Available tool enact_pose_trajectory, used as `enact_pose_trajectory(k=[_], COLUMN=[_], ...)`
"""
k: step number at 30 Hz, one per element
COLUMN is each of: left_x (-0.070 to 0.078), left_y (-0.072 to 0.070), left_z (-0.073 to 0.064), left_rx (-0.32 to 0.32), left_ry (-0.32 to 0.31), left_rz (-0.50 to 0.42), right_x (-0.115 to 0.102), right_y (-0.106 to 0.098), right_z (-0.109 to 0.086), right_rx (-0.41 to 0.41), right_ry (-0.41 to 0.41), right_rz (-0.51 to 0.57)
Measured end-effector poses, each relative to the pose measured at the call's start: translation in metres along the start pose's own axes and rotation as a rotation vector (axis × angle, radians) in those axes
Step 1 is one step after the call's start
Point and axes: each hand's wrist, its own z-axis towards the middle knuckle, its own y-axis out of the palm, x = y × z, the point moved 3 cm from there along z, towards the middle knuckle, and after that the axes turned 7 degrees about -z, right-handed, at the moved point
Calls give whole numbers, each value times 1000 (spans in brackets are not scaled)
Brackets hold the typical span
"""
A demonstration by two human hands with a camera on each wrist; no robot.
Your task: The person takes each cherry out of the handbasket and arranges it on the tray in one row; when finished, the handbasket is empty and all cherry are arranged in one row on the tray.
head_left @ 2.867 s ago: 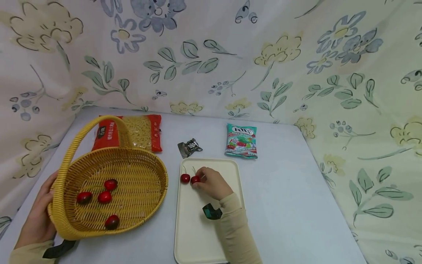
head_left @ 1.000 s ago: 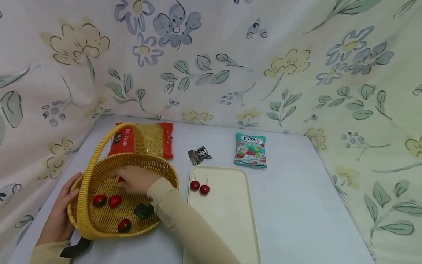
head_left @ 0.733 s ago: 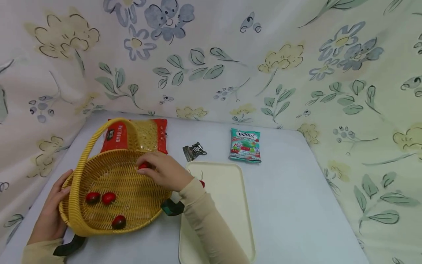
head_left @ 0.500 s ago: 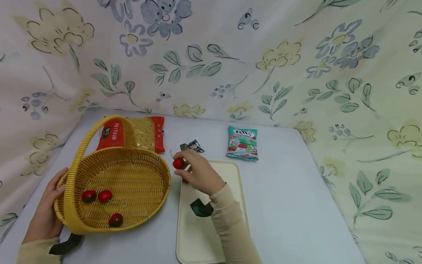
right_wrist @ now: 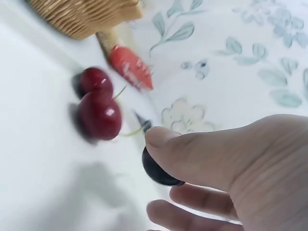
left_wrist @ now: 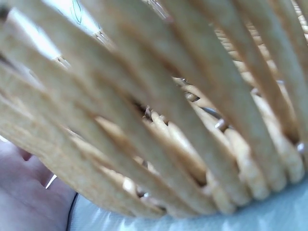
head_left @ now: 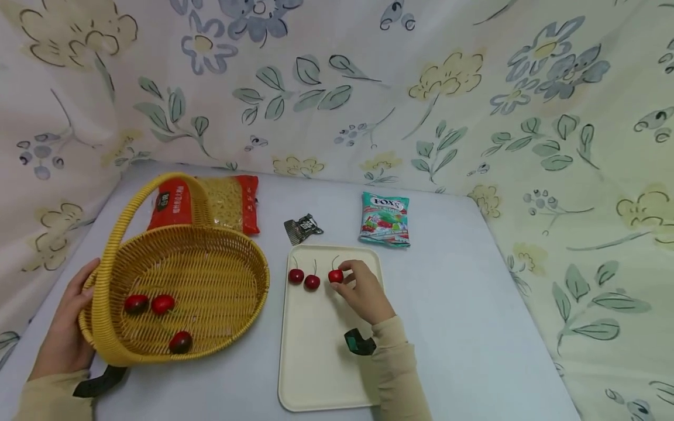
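Tray (head_left: pixel 318 362) is running lengthwise away from the person; over it, right hand (head_left: pixel 364 294) is pinching 1 cherry (head_left: pixel 335 276), stem (head_left: pixel 333 263) pointing away; left hand (head_left: pixel 64 330) is gripping the basket (head_left: pixel 221 298).

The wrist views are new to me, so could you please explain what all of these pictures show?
No robot appears here, only a person's left hand and right hand. The wide picture comes from a camera worn on the head, looking forward and down; each close-up comes from a camera worn on a wrist. On the table sit a wicker basket with three cherries inside, a cream tray with two cherries lying on it, a red bag, a small dark packet and a teal packet. The left hand holds the basket's side, so its wrist camera sees mostly blurred weave. The right hand pinches another cherry over the tray.
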Motion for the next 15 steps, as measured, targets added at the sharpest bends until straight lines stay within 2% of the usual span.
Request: enact_pose_trajectory(k=[3, 8, 15], left_x=[1, 1, 1], left_y=[1, 0, 2], left_z=[0, 0, 1], left_rx=[-5, -7, -5], left_ry=[-2, 0, 8], left_rz=[6, -9, -4], right_x=[8, 15, 17], right_y=[7, 18, 24], right_z=[-1, 3, 8], right_rx=[4, -35, -29], right_ry=[-7, 22, 11], right_rz=[10, 22, -51])
